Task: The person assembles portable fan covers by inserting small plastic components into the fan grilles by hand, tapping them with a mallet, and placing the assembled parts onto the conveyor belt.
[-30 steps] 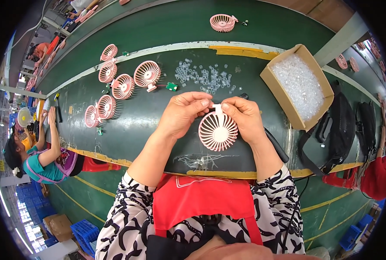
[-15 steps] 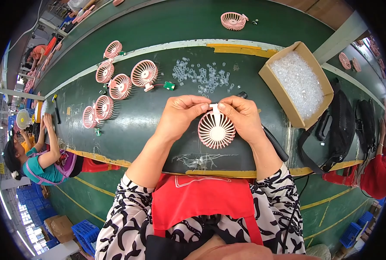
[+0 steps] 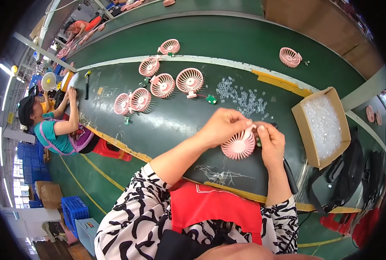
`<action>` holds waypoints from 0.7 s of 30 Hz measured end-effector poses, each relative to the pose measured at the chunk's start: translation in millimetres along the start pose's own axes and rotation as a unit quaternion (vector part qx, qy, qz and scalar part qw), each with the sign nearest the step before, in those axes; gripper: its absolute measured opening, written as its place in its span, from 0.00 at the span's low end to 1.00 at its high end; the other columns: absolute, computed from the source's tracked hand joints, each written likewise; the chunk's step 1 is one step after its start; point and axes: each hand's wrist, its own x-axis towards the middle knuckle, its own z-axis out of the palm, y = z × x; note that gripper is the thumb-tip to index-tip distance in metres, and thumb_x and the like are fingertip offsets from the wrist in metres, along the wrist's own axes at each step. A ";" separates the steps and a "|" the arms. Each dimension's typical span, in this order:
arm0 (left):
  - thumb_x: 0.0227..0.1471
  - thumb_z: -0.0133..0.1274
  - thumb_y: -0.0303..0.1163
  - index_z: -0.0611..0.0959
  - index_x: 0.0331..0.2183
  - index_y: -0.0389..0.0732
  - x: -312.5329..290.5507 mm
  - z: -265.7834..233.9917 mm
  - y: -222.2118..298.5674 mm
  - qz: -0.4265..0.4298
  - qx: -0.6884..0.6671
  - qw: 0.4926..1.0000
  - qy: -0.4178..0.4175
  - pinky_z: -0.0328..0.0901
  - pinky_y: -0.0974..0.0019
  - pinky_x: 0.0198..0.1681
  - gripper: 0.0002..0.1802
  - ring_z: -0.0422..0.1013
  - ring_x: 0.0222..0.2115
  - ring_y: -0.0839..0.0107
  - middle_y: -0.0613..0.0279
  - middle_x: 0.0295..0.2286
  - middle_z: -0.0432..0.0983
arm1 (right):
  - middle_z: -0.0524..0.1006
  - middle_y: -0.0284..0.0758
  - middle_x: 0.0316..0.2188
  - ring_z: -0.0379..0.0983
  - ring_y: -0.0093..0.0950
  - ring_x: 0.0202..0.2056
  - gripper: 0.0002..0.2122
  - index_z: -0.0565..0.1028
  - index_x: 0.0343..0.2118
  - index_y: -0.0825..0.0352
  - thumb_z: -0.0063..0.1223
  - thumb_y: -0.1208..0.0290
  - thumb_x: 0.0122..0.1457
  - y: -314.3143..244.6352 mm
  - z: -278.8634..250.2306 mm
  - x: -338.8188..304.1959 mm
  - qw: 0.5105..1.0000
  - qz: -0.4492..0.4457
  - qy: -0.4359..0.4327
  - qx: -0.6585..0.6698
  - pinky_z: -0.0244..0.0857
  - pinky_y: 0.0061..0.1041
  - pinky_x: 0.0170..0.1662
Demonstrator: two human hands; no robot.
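Observation:
Above the near part of the dark green workbench point(image 3: 175, 117), my left hand point(image 3: 223, 128) pinches the short neck of a pink round slatted fan housing point(image 3: 237, 147). My right hand point(image 3: 271, 142) is closed at the same neck from the other side, thumb and fingers bent around it. The housing hangs tilted below the fingers. A bit of green, perhaps a small circuit board point(image 3: 258, 141), shows between housing and right hand. My fingers hide the tip of the neck. Just beyond them lie many small clear plastic pieces point(image 3: 245, 99) in a loose scatter.
Several pink fan housings point(image 3: 162, 85) lie at left, some with green circuit boards point(image 3: 211, 99). A cardboard box point(image 3: 307, 138) of clear pieces stands at right, near a black bag point(image 3: 346, 177). Another housing point(image 3: 290, 57) sits on the green belt point(image 3: 227, 37). A co-worker point(image 3: 58, 128) works at far left.
The view has swung, so the bench things sit farther right in the picture. The housing has tilted in my hands, and a bit of green now shows by my right fingers.

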 end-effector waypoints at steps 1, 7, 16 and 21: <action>0.57 0.56 0.29 0.85 0.34 0.32 6.9 -12.4 0.4 0.034 0.009 0.999 0.007 0.69 0.74 0.34 0.10 0.74 0.29 0.81 0.63 0.29 0.82 | 0.79 0.31 0.32 0.71 0.15 0.30 0.13 0.76 0.45 0.72 0.51 0.68 0.65 -3.3 6.3 0.8 1.000 -0.012 0.019 -0.008 0.67 0.16 0.31; 0.51 0.61 0.33 0.83 0.33 0.34 68.2 -54.4 59.0 0.358 0.372 0.833 0.199 0.70 0.68 0.32 0.11 0.76 0.28 0.70 0.57 0.27 0.80 | 0.79 0.33 0.26 0.74 0.18 0.25 0.10 0.76 0.42 0.72 0.53 0.71 0.62 2.1 17.3 -0.5 0.996 0.025 0.029 -0.081 0.68 0.20 0.28; 0.43 0.62 0.27 0.70 0.54 0.38 153.1 -17.8 58.3 0.387 0.569 0.708 0.159 0.64 0.50 0.45 0.35 0.72 0.40 0.48 0.50 0.38 0.76 | 0.78 0.47 0.26 0.77 0.44 0.26 0.09 0.75 0.38 0.72 0.54 0.74 0.57 8.3 22.7 -3.7 0.968 -0.140 -0.045 -0.203 0.70 0.37 0.29; 0.45 0.51 0.25 0.74 0.53 0.51 165.7 132.9 75.7 0.645 0.367 0.666 -0.076 0.62 0.53 0.28 0.30 0.70 0.25 0.57 0.60 0.23 0.72 | 0.79 0.46 0.28 0.77 0.45 0.28 0.09 0.76 0.38 0.70 0.55 0.74 0.55 12.5 17.8 -4.4 0.947 -0.173 -0.025 -0.271 0.71 0.39 0.30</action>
